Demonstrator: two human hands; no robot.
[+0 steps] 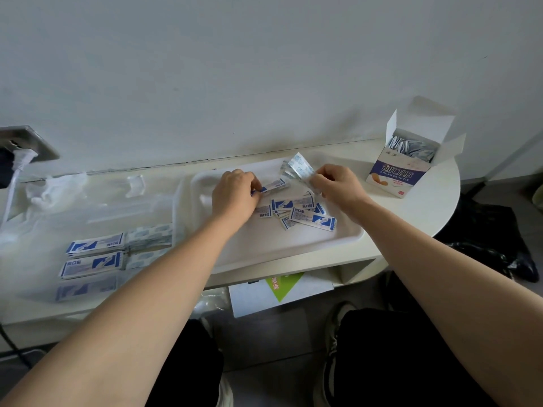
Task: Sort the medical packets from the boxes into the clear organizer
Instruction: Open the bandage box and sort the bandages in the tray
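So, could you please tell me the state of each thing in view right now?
Left hand, pinching a blue packet.
Right hand, holding a fan of silver packets.
Box, upright, flaps open, partly full.
Tray, holding a loose pile of blue packets.
Organizer, partly filled, packet stacks in its near compartments.

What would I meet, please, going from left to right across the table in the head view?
White plug → clear organizer holding sorted packets → left hand pinching a blue packet → loose packets on the tray → right hand holding silver packets → open box.
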